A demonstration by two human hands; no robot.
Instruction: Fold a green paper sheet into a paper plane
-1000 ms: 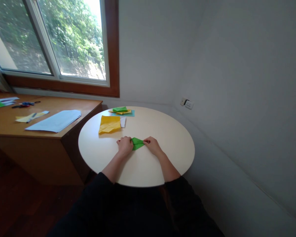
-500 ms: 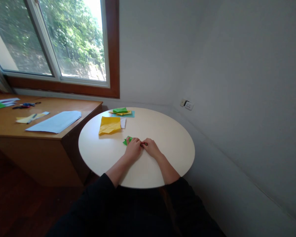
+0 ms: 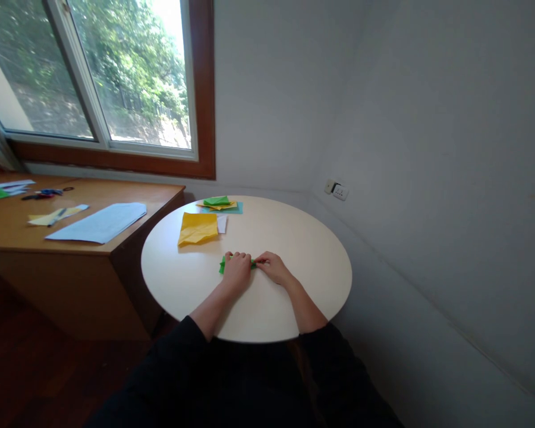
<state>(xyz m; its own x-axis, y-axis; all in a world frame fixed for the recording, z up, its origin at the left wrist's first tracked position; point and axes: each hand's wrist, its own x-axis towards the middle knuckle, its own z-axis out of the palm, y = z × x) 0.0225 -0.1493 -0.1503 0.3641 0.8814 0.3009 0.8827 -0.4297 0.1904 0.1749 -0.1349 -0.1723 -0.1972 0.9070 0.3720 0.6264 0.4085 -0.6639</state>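
Observation:
A small piece of folded green paper (image 3: 222, 266) lies on the round white table (image 3: 289, 238), mostly covered by my left hand (image 3: 238, 270). The fingers of that hand are curled over the paper and hold it against the tabletop. My right hand (image 3: 273, 267) pinches the paper's right end between thumb and forefinger, close beside the left hand. The exact folds under the fingers are hidden.
Behind my hands lie a yellow paper sheet (image 3: 198, 228), a white slip (image 3: 222, 224) and a stack topped with green paper (image 3: 216, 201). On the wooden desk (image 3: 93, 189) at left are light-blue sheets (image 3: 102, 223) and a pen (image 3: 57, 216). Walls border the table.
My left hand has shifted slightly left and nearer to me, and the green paper with it. A bit of green now shows between my two hands.

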